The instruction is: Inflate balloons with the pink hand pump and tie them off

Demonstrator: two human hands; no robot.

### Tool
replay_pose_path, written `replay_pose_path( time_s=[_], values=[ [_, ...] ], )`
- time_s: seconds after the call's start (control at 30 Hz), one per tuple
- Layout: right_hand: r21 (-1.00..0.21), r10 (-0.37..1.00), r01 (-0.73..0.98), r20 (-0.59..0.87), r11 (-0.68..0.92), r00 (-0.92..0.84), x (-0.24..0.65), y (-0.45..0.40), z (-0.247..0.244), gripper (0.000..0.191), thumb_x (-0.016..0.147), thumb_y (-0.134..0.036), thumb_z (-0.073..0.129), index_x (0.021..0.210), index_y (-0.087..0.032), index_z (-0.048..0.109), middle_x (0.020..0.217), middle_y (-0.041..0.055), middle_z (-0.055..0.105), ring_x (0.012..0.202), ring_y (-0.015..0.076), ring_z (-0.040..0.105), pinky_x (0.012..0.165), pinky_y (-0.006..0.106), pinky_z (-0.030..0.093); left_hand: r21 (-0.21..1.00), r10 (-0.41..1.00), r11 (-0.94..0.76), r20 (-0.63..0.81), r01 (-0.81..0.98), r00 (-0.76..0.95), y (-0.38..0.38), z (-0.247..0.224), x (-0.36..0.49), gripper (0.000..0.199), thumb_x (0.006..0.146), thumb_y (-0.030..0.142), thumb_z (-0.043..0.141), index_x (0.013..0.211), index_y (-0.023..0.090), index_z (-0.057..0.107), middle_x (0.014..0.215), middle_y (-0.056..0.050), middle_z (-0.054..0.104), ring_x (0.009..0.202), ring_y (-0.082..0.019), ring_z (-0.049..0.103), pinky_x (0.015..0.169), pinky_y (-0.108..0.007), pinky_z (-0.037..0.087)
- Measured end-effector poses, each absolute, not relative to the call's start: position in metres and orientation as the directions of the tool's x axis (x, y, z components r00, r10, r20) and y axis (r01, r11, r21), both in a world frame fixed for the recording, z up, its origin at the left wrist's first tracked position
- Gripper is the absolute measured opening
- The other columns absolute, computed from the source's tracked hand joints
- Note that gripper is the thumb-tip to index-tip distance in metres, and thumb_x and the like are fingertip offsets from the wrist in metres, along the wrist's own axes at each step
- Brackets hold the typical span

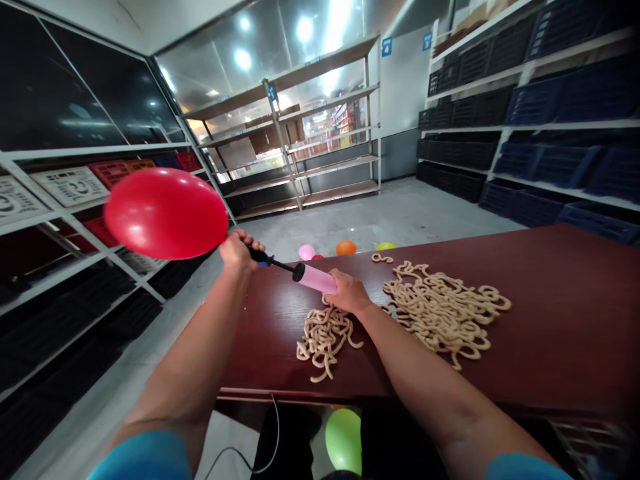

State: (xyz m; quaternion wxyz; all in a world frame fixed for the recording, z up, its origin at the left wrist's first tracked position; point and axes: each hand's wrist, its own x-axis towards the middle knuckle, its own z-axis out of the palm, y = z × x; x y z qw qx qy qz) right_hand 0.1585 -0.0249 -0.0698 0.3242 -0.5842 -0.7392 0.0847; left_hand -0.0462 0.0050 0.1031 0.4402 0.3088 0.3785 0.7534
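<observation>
A large inflated red balloon [166, 213] extends to the left from my left hand [240, 251]. That hand is closed around the balloon's neck and the black end of a hand balloon pump [317, 278]. The pump's thin black rod is drawn out of its pink barrel. My right hand [349, 292] is wrapped around the barrel's other end and hides it. Under the right wrist, a small heap of beige, curly, rope-like pieces [325, 333] lies on the dark red table [560, 293]. A bigger heap of the same pieces [440, 303] spreads to its right.
Pink [307, 252], orange [346, 247] and yellow [386, 246] balloons show beyond the table's far edge. A green balloon [344, 440] is below the near edge, by my legs, with a thin cable [276, 433] nearby. Shelves with crates [565, 163] line both sides.
</observation>
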Motion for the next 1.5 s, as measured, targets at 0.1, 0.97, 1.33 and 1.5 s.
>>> replay_pose_path(
  time_s=[0.1, 0.97, 1.33, 1.5],
  values=[
    [-0.515, 0.909, 0.799, 0.408, 0.31, -0.09, 0.157, -0.023, -0.073, 0.031, 0.067, -0.032, 0.063, 0.093, -0.023, 0.049, 0.087, 0.0016, 0.063, 0.081, 0.0191, 0.059, 0.063, 0.027, 0.037, 0.838, 0.882, -0.369, 0.178, -0.403, -0.436, 0.005, 0.134, -0.067, 0.014, 0.062, 0.01, 0.042, 0.062, 0.02, 0.033, 0.047, 0.006, 0.025, 0.034, -0.008, 0.029, 0.037, -0.022, 0.031],
    [-0.486, 0.925, 0.832, 0.372, 0.268, -0.08, 0.158, -0.022, -0.073, 0.037, 0.065, -0.033, 0.066, 0.096, -0.022, 0.049, 0.088, 0.0018, 0.063, 0.08, 0.0191, 0.06, 0.061, 0.025, 0.034, 0.845, 0.9, -0.305, 0.104, -0.44, -0.423, 0.015, 0.104, -0.046, 0.013, 0.061, 0.01, 0.042, 0.063, 0.02, 0.034, 0.045, 0.006, 0.028, 0.033, -0.009, 0.032, 0.038, -0.022, 0.032],
    [-0.485, 0.933, 0.835, 0.349, 0.262, -0.089, 0.159, -0.022, -0.079, 0.034, 0.065, -0.035, 0.067, 0.091, -0.022, 0.049, 0.085, 0.0022, 0.063, 0.078, 0.0189, 0.059, 0.061, 0.025, 0.035, 0.844, 0.895, -0.324, 0.129, -0.426, -0.427, 0.017, 0.097, -0.038, 0.012, 0.062, 0.011, 0.042, 0.061, 0.02, 0.033, 0.045, 0.006, 0.027, 0.033, -0.008, 0.029, 0.036, -0.021, 0.028],
    [-0.468, 0.93, 0.842, 0.356, 0.267, -0.097, 0.159, -0.022, -0.079, 0.038, 0.065, -0.038, 0.067, 0.094, -0.021, 0.048, 0.087, 0.0031, 0.064, 0.079, 0.0201, 0.06, 0.061, 0.026, 0.035, 0.844, 0.926, -0.243, 0.055, -0.478, -0.374, 0.015, 0.054, 0.002, 0.013, 0.063, 0.011, 0.041, 0.06, 0.02, 0.033, 0.044, 0.007, 0.027, 0.032, -0.008, 0.031, 0.037, -0.021, 0.028]
  ],
)
